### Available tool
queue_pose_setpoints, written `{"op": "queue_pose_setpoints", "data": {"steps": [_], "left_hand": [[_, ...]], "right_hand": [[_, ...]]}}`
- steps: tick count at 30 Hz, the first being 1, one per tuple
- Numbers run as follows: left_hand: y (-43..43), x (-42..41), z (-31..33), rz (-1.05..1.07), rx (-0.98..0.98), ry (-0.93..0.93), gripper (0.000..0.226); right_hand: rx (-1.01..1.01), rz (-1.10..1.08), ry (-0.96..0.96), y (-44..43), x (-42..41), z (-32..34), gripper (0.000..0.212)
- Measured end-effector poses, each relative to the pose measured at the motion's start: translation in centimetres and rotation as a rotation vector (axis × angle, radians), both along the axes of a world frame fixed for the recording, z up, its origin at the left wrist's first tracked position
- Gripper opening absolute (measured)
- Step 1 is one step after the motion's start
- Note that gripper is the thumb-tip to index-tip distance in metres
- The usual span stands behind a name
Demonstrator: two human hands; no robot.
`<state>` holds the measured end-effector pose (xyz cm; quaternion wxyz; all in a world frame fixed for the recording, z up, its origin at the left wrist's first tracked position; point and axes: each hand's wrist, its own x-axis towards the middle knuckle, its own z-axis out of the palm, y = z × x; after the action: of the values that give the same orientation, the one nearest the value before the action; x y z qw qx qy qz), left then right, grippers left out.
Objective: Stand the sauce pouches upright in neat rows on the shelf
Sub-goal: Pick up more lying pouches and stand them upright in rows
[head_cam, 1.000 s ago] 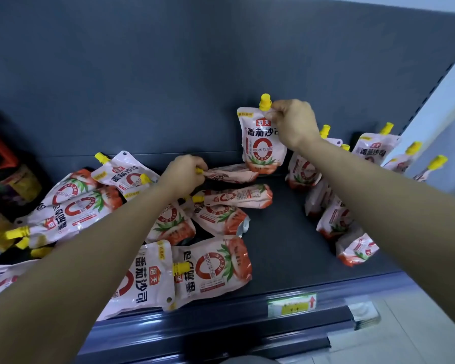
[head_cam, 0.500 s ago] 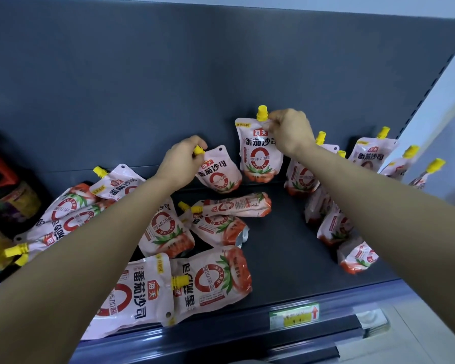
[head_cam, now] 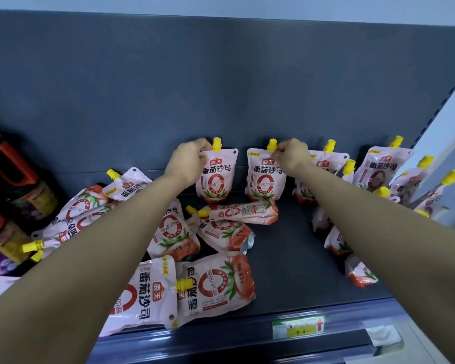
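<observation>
— Both hands are at work against the back wall point(head_cam: 221, 88). The left hand point(head_cam: 188, 162) pinches the top edge of the first pouch point(head_cam: 216, 179) just beside its yellow cap point(head_cam: 216, 144). The right hand point(head_cam: 292, 155) pinches the second pouch point(head_cam: 265, 177) at the same spot.

— Are those two standing?

— Upright, labels outward, bases on the shelf point(head_cam: 286, 253), backs at the back wall, side by side and slightly apart.

— Which step is this, then?

— I'd say they are being settled into the row along the back wall. They sit next to the standing pouches point(head_cam: 376, 169) on the right-hand side.

— And the rest?

— Just out from the back wall, right before the held pair, a heap of flat pouches point(head_cam: 237, 214) lies crossed over one another. More lie flat along the wall to the left, beside dark bottles point(head_cam: 16, 185). Farthest from the back wall, two front pouches point(head_cam: 216, 285) lie at the shelf's lip.

— What does the next move call for?

— A gentle release, I think, as soft pouches slump or tip once let go. Then reach for the nearest flat one, lift it by the cap end, and stand it in line. Roughly half remain down.
</observation>
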<state>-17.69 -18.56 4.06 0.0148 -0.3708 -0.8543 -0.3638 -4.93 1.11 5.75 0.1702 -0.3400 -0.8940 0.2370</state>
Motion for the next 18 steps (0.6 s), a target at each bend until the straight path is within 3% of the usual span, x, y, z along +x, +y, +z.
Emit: {"op": "queue_pose_setpoints", "data": {"steps": [5,10,18], "left_hand": [[0.5,0.2,0.1,0.050,0.023,-0.062,0.027],[1.2,1.0,0.3,0.061,0.020,-0.138,0.008],[1.1,2.7,2.5,-0.013,0.234,-0.238,0.021]], "right_hand": [[0.025,-0.015,-0.009,0.1,-0.1,0.5,0.022],[0.023,0.009,-0.040,0.2,0.2,0.4,0.021],[-0.038,0.048,-0.046,0.7,0.9,1.2,0.021]]}}
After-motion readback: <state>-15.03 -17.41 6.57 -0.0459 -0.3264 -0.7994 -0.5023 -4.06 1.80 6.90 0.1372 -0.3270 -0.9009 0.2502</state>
